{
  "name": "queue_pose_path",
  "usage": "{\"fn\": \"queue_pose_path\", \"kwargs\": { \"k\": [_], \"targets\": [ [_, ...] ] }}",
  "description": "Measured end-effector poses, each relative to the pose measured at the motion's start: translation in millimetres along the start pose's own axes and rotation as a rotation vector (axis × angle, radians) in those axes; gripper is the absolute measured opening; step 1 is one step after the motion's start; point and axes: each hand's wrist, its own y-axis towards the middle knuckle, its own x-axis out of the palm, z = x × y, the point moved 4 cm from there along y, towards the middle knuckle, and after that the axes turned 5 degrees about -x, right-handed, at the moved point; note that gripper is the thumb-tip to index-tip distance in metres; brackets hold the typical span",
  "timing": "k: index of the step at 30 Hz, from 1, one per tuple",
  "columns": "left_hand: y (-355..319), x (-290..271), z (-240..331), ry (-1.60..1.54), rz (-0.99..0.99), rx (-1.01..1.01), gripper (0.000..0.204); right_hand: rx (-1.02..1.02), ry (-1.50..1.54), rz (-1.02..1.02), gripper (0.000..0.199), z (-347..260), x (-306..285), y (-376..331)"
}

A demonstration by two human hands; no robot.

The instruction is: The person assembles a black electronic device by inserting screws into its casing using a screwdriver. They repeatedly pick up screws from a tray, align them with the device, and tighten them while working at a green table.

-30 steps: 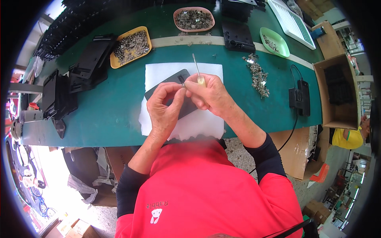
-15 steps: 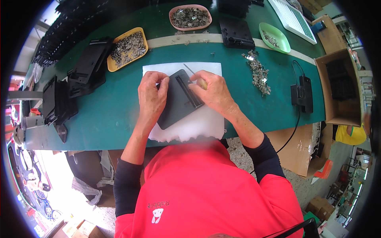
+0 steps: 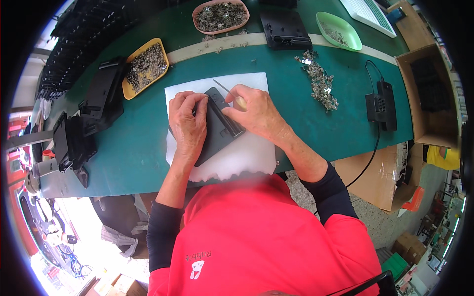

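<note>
A dark grey plastic panel [image 3: 215, 133] with a long slot lies slanted on a white foam sheet [image 3: 252, 158]. My left hand [image 3: 187, 123] rests over its left side. Thumb and fingertips are pinched near the panel's upper edge; whatever is between them is too small to make out. Above the panel's slotted side, my right hand [image 3: 259, 113] is closed round a thin-shafted tool [image 3: 240, 102] with a yellowish handle. Its metal shaft points up and to the left, clear of the panel's surface. The palm side of both hands is hidden.
Small metal pieces fill a yellow tray [image 3: 126, 90], a pink tray [image 3: 222, 31] and a green tray [image 3: 353, 37]. More lie in a loose pile [image 3: 321, 84]. Black plastic parts [image 3: 101, 98] are stacked left. A black adapter [image 3: 380, 106] with a cable and a cardboard box [image 3: 434, 133] stand right.
The whole view has shifted and turned slightly. Both hands stay at the panel in nearly the same pose, and the tool is still in my right hand.
</note>
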Motion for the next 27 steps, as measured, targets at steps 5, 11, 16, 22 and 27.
{"fn": "queue_pose_path", "kwargs": {
  "k": [5, 11, 16, 22, 27],
  "targets": [
    [0, -1, 10, 0.099, 0.003, 0.06, 0.006, 0.02, 0.002, -0.012, 0.023, -1, -1, 0],
    [3, 0, 19, 0.276, -0.04, 0.165, 0.012, 0.007, -0.02, -0.013, 0.024, 0, -2, 0],
    [-7, 1, 18, 0.348, -0.007, 0.307, 0.015, 0.066, -0.02, -0.047, 0.024, -3, -3, 1],
    [-21, -3, 27, 0.475, -0.149, 0.287, 0.042, 0.108, -0.065, -0.066, 0.024, 0, -6, 2],
    [-27, -2, 24, 0.448, -0.104, 0.289, 0.046, 0.073, -0.1, -0.046, 0.02, 4, -8, 1]
  ]
}}
